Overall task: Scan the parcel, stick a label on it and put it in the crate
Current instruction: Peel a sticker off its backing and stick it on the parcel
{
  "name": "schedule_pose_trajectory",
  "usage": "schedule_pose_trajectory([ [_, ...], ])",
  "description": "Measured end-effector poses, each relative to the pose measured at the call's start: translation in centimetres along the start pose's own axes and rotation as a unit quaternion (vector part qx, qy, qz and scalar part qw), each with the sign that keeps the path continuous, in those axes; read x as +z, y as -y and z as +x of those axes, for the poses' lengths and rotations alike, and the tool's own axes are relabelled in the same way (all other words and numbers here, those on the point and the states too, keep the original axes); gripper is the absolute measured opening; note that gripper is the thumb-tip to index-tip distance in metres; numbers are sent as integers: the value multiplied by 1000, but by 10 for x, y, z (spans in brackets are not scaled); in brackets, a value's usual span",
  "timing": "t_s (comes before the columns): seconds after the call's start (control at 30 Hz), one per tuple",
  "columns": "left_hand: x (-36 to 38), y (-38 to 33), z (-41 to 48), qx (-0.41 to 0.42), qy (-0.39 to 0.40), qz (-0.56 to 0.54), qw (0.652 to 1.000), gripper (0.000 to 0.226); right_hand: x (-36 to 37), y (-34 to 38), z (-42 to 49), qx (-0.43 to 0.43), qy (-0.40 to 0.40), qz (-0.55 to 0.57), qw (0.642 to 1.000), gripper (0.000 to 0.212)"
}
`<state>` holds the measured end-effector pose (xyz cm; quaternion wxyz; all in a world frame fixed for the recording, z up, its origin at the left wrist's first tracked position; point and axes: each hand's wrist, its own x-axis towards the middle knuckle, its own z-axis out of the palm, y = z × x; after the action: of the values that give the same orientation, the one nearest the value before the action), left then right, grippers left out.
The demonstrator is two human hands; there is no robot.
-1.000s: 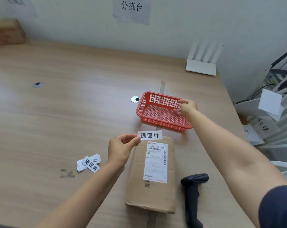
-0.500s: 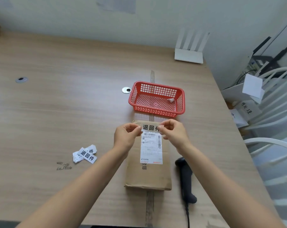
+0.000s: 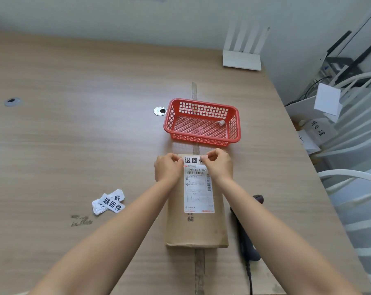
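Note:
A brown cardboard parcel (image 3: 198,227) lies flat on the wooden table (image 3: 74,145), with a white shipping slip on its top. A small white label (image 3: 192,160) with black characters sits at the parcel's far end, above the slip. My left hand (image 3: 167,168) pinches the label's left end and my right hand (image 3: 218,165) pinches its right end. Beyond the parcel stands the red mesh crate (image 3: 233,124), holding only a scrap of white paper (image 3: 220,123). The black scanner (image 3: 247,243) lies to the right of the parcel.
A small pile of spare labels (image 3: 109,202) lies left of the parcel. A white router (image 3: 242,60) stands at the table's far right. White chairs and a box with papers (image 3: 321,111) crowd the floor beyond the table's right edge.
My right hand left the crate, where a paper scrap now lies, and came to the label's right end. Both hands have brought the label down to the parcel's far end.

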<state>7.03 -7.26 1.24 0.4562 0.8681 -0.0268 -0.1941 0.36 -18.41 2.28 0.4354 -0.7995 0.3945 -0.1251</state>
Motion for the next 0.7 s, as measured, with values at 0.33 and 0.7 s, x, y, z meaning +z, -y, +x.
schedule_pose_trajectory([
  [0.33, 12, 7, 6, 10, -30, 53, 998, 22, 16, -9, 1, -2, -31, -88, 996, 27],
  [0.7, 19, 11, 3, 56, -61, 82, 993, 22, 28, -14, -4, -76, -62, -171, 980, 34],
])
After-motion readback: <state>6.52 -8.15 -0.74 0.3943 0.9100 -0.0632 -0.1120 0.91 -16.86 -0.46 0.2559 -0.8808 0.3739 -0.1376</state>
